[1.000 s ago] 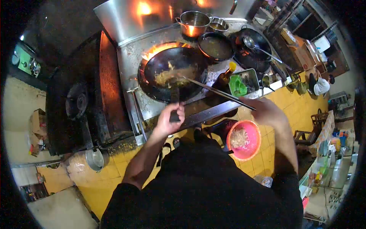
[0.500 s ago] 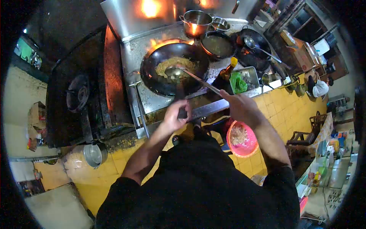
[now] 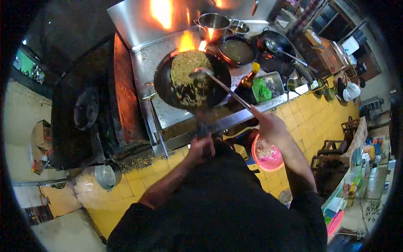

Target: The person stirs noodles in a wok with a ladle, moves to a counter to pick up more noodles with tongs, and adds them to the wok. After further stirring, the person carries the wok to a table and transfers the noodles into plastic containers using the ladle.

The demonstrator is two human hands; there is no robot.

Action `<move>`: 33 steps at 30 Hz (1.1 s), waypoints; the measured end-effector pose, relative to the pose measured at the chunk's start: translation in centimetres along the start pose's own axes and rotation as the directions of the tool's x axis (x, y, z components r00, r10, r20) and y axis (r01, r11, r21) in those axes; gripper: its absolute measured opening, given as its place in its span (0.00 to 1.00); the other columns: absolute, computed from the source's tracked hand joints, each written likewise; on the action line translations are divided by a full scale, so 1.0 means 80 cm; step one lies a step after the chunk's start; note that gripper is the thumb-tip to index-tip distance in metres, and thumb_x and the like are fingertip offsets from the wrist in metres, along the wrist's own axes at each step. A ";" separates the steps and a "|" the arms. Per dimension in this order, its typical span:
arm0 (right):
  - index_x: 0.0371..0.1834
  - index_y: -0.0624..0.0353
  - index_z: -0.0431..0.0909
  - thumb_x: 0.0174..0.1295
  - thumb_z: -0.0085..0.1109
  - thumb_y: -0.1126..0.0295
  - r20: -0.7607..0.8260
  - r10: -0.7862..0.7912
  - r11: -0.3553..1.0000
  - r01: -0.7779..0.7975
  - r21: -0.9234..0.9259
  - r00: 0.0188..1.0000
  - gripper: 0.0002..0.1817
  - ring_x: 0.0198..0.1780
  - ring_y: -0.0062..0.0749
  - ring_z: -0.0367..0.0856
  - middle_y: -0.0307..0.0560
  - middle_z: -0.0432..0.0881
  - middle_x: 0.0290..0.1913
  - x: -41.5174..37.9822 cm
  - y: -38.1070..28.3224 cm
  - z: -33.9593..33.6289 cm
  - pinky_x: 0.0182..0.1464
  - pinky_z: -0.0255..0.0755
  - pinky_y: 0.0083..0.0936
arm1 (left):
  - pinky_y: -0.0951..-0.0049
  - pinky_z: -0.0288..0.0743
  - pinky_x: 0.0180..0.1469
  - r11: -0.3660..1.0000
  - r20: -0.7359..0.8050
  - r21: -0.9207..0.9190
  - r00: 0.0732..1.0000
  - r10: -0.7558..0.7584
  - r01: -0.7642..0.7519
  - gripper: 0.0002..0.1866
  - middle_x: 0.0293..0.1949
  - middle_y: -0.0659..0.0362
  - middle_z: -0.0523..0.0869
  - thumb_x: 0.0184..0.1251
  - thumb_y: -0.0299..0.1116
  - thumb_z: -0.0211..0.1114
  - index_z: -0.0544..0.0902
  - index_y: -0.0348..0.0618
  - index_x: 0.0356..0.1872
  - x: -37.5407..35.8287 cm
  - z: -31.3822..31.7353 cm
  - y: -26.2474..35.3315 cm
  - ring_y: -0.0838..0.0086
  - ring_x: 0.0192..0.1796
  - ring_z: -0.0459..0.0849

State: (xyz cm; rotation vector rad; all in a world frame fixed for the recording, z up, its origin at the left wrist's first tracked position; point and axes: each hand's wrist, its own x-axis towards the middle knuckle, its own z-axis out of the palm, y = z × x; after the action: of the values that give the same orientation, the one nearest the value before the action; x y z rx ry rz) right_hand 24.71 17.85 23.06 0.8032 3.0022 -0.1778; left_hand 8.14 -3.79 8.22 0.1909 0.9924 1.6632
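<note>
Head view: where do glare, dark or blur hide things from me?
Head view: flames glare off the steel wall; the wok handle looks dark and blurred by the left hand; the pan at far left sinks into shadow; the outer rim bends and blackens.

You've got bare steel at the counter's (image 3: 144, 63) left rear corner, running forward beside the wok (image 3: 163, 86). Watch the spare ladle (image 3: 158, 128) there: it lies down the left side, handle poking past the front edge. There's a small open patch between it and the wok. Behind the wok, flames (image 3: 187, 42) shut you out, with the tall pot (image 3: 214, 21) just beyond. On your right, the dark pan (image 3: 237, 51) crowds the rim, and the bottle (image 3: 248, 80) stands upright before the tray (image 3: 276, 78). Your working ladle (image 3: 230, 91) slants across the wok's right side, blocking a low pass.
</note>
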 end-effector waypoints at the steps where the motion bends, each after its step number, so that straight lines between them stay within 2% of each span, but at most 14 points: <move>1: 0.67 0.47 0.67 0.56 0.49 0.74 0.094 0.015 0.999 -0.011 -0.035 0.995 0.30 0.34 0.57 0.82 0.58 0.83 0.32 -0.015 -0.004 -0.035 0.37 0.77 0.48 | 0.70 0.73 0.23 0.997 -0.028 -0.006 0.997 -0.077 0.077 0.10 0.21 0.58 0.78 0.66 0.37 0.60 0.76 0.41 0.29 -0.008 0.003 -0.002 0.72 0.22 0.79; 6: 0.68 0.41 0.66 0.55 0.50 0.74 0.265 0.030 0.999 -0.024 -0.023 0.964 0.33 0.38 0.54 0.83 0.59 0.82 0.34 -0.031 -0.027 -0.082 0.37 0.77 0.45 | 0.74 0.71 0.26 0.992 -0.039 0.021 0.992 -0.122 0.123 0.17 0.19 0.59 0.77 0.70 0.42 0.55 0.76 0.44 0.23 0.045 0.025 0.071 0.76 0.25 0.77; 8: 0.68 0.37 0.67 0.52 0.54 0.75 0.037 0.021 0.999 -0.023 0.050 0.999 0.36 0.35 0.54 0.81 0.57 0.81 0.33 -0.009 -0.025 -0.009 0.35 0.74 0.46 | 0.75 0.69 0.28 0.865 -0.088 -0.466 0.963 -0.255 0.187 0.19 0.19 0.60 0.76 0.70 0.44 0.54 0.75 0.44 0.22 0.078 0.026 0.087 0.74 0.25 0.76; 10: 0.68 0.37 0.67 0.52 0.55 0.75 -0.030 0.035 0.999 -0.035 0.009 0.999 0.35 0.34 0.54 0.81 0.56 0.79 0.30 0.005 -0.016 0.038 0.35 0.74 0.46 | 0.73 0.70 0.31 0.828 0.155 0.396 0.917 0.367 -0.398 0.14 0.22 0.61 0.77 0.68 0.40 0.56 0.76 0.45 0.25 0.046 0.009 0.058 0.74 0.26 0.77; 11: 0.68 0.36 0.67 0.53 0.55 0.74 -0.089 0.039 0.999 -0.041 -0.022 0.995 0.35 0.32 0.54 0.80 0.56 0.78 0.27 0.012 -0.014 0.047 0.35 0.74 0.46 | 0.72 0.71 0.32 0.994 -0.011 -0.044 0.995 -0.099 0.099 0.07 0.26 0.62 0.77 0.66 0.36 0.59 0.77 0.45 0.33 0.041 -0.023 0.025 0.75 0.28 0.77; 12: 0.68 0.36 0.67 0.53 0.55 0.74 -0.096 0.038 0.999 -0.040 -0.024 0.995 0.35 0.32 0.54 0.80 0.56 0.78 0.27 0.013 -0.011 0.044 0.35 0.74 0.46 | 0.72 0.72 0.33 0.996 -0.239 -0.046 0.967 -0.084 0.076 0.07 0.28 0.63 0.77 0.64 0.34 0.60 0.76 0.45 0.40 0.012 -0.004 0.009 0.75 0.28 0.77; 16: 0.68 0.41 0.66 0.55 0.53 0.72 -0.018 0.035 0.993 -0.032 0.116 0.999 0.33 0.32 0.54 0.80 0.57 0.81 0.34 -0.016 0.015 0.036 0.37 0.77 0.44 | 0.72 0.73 0.29 0.992 -0.154 0.081 0.985 -0.080 0.094 0.09 0.27 0.62 0.77 0.64 0.32 0.59 0.75 0.45 0.43 -0.006 -0.003 -0.005 0.75 0.27 0.77; 20: 0.68 0.47 0.67 0.60 0.53 0.67 -0.164 0.019 0.934 0.041 0.356 0.986 0.29 0.30 0.49 0.80 0.52 0.81 0.29 -0.021 0.024 0.094 0.35 0.76 0.42 | 0.72 0.72 0.29 0.917 -0.010 -0.370 0.986 -0.166 0.151 0.06 0.26 0.62 0.76 0.65 0.31 0.60 0.75 0.42 0.38 0.085 -0.014 0.041 0.75 0.25 0.75; 22: 0.71 0.54 0.62 0.58 0.55 0.76 0.271 0.297 0.451 -0.384 0.806 0.916 0.34 0.36 0.48 0.82 0.62 0.81 0.35 -0.001 0.009 0.141 0.39 0.74 0.32 | 0.74 0.71 0.30 0.901 -0.083 -0.410 0.978 -0.192 0.142 0.07 0.28 0.62 0.77 0.64 0.31 0.61 0.75 0.43 0.39 0.110 -0.014 0.048 0.76 0.27 0.75; 24: 0.72 0.55 0.61 0.60 0.53 0.77 -0.014 0.188 0.503 -0.084 0.860 0.982 0.33 0.38 0.44 0.82 0.63 0.80 0.37 0.017 0.002 0.208 0.40 0.73 0.31 | 0.74 0.71 0.30 0.889 -0.046 -0.424 0.976 -0.215 0.176 0.07 0.30 0.62 0.77 0.63 0.31 0.62 0.76 0.44 0.39 0.142 -0.045 0.032 0.77 0.28 0.76; 28: 0.72 0.54 0.62 0.64 0.54 0.80 -0.074 0.155 0.640 -0.043 0.768 0.985 0.31 0.46 0.24 0.77 0.43 0.80 0.50 0.042 -0.004 0.266 0.48 0.72 0.21 | 0.73 0.74 0.32 0.905 -0.106 -0.387 0.967 -0.231 0.174 0.12 0.33 0.62 0.79 0.63 0.33 0.64 0.78 0.47 0.47 0.153 -0.076 0.021 0.77 0.30 0.78; 29: 0.72 0.54 0.62 0.62 0.52 0.83 0.050 0.216 0.448 -0.145 0.882 0.975 0.33 0.42 0.24 0.76 0.41 0.81 0.45 0.047 -0.018 0.230 0.45 0.72 0.20 | 0.72 0.75 0.33 0.924 -0.134 -0.347 0.966 -0.220 0.163 0.12 0.34 0.60 0.81 0.64 0.33 0.63 0.77 0.47 0.47 0.151 -0.078 0.020 0.75 0.31 0.79; 32: 0.72 0.61 0.58 0.64 0.52 0.75 0.080 0.144 0.430 -0.135 0.893 0.986 0.31 0.60 0.39 0.77 0.63 0.77 0.59 0.078 -0.002 0.208 0.58 0.69 0.28 | 0.70 0.78 0.35 0.953 -0.167 -0.264 0.967 -0.194 0.146 0.12 0.38 0.57 0.84 0.69 0.36 0.58 0.76 0.46 0.50 0.148 -0.077 0.017 0.73 0.34 0.81; 33: 0.73 0.56 0.58 0.66 0.51 0.74 0.007 0.080 0.520 -0.048 0.853 0.997 0.31 0.51 0.36 0.83 0.57 0.82 0.50 0.094 0.013 0.220 0.50 0.74 0.26 | 0.69 0.79 0.35 0.961 -0.228 -0.230 0.951 -0.207 0.154 0.13 0.38 0.56 0.85 0.70 0.38 0.57 0.76 0.46 0.51 0.143 -0.068 0.020 0.72 0.35 0.82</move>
State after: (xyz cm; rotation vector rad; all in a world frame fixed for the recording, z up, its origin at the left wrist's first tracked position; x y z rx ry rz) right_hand 18.65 20.38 5.02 0.9178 2.7512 -1.7680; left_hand -0.22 3.32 1.78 -0.2517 0.9791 1.6336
